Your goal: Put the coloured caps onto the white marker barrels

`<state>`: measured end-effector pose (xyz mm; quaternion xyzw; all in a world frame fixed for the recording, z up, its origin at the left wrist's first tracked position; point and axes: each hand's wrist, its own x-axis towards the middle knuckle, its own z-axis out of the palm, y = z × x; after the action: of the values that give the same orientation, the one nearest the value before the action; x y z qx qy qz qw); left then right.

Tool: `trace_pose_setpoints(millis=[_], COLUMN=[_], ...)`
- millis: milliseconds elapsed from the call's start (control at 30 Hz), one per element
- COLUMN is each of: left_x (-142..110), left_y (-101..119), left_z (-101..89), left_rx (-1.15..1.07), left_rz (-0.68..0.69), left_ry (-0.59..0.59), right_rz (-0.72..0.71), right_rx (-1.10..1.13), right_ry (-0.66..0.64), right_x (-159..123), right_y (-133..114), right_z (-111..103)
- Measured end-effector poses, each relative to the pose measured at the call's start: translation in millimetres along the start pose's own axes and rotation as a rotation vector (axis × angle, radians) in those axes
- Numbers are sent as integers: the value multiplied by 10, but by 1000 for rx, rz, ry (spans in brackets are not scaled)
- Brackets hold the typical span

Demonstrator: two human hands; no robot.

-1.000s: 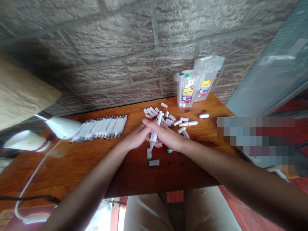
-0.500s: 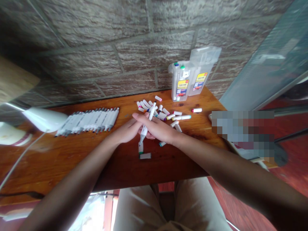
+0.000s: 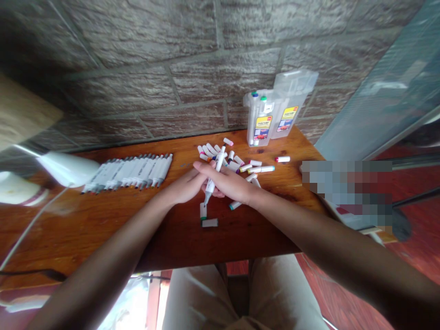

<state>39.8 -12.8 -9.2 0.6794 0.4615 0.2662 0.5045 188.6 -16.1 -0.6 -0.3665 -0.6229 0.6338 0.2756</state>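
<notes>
Caps (image 3: 239,160) lie between the marker row (image 3: 129,173) and the case (image 3: 260,120).

Block wall (image 3: 199,78) at twelve o'clock — bluish panel (image 3: 364,103) at two; white lamp base (image 3: 67,169) and banded cup (image 3: 20,189) at nine — black cable (image 3: 48,273) at eight.

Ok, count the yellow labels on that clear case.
2: the left label and the right label, one on each half of the clear case. Its far side is hidden.
</notes>
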Motion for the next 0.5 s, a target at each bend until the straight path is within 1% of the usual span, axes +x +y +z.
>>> trace_pose_setpoints(millis=[133,300,500], left_x=[5,10,14], left_y=[-27,-32,-28], left_z=[-3,-7,-14], left_rx=[37,51,72], left_rz=[46,29,21], left_ry=[9,13,-4], right_rz=[-27,-7,-31], right_rx=[-14,-17,-28], right_ry=[5,2,-15], right_x=[10,19,4], right_y=[31,46,45], right_z=[-7,-14,-24])
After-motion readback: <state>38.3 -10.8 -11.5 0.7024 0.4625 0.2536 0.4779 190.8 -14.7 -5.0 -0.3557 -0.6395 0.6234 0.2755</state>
